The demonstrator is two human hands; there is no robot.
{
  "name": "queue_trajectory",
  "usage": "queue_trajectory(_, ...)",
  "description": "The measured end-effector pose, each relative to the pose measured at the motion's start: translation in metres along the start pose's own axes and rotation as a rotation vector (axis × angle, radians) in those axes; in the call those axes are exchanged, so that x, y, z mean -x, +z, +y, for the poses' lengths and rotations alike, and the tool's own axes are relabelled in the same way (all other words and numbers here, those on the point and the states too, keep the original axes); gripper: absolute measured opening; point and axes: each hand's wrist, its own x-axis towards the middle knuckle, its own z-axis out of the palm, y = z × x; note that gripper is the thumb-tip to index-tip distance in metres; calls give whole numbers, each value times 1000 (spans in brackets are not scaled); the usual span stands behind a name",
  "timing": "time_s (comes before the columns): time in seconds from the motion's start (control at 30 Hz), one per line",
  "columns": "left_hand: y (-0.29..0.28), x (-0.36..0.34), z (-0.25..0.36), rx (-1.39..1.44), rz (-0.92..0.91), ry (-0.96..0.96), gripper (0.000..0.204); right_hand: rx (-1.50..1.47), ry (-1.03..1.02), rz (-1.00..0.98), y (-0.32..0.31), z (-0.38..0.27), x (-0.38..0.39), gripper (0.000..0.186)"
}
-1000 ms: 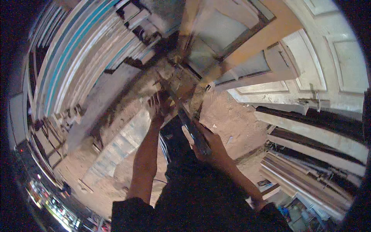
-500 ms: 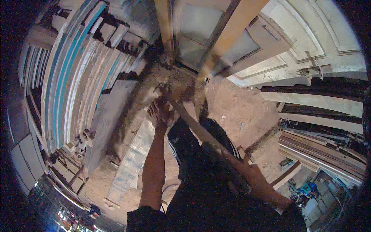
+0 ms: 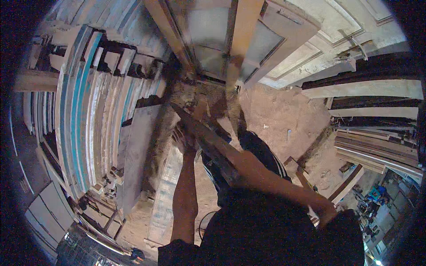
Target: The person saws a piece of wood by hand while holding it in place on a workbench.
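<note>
A long brown wooden plank (image 3: 206, 133) slants before my body, its far end toward the dusty ground and its near end close to my torso. My right hand (image 3: 239, 163) grips it near that end; the fingers are mostly hidden in shadow. My left hand (image 3: 183, 138) is beside the plank's far part, fingers spread and stretched out, and the plank overlaps part of it. Whether the palm presses on the plank I cannot tell. Under my left forearm lies a pale, paint-worn board (image 3: 163, 199).
Stacked boards (image 3: 95, 128), some with teal edges, stand on the left. Panelled doors (image 3: 208, 35) lean at the far side, with a white door (image 3: 341, 26) on the right. More timber (image 3: 377, 148) is piled at right. Sandy ground (image 3: 279, 111) holds small scraps.
The plank has shifted left and its near end has come forward, along with my right hand. My left hand stays spread in nearly the same spot. The view has turned a little.
</note>
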Motion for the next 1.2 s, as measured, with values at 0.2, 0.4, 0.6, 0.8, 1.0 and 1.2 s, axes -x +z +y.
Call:
queue_trajectory(0.2,-62,-16,41,202,-266,-151,100,96,-28,50,-23,-15,77,89)
queue_trajectory(0.4,-43,-8,19,198,-112,-62,99,-32,-14,-14,-3,12,11,74)
queue_trajectory(0.6,-59,-16,6,174,-155,-195,95,0,-23,15,-25,-27,64,90)
queue_trajectory(0.8,-20,-12,3,190,-128,-119,93,45,-91,133,6,16,17,92)
queue_trajectory(1.0,-33,5,13,81,127,110,86,1,94,-118,-41,-34,58,74)
queue_trajectory(1.2,-57,-12,6,64,-127,-100,97,-63,9,-28,-25,-18,39,91)
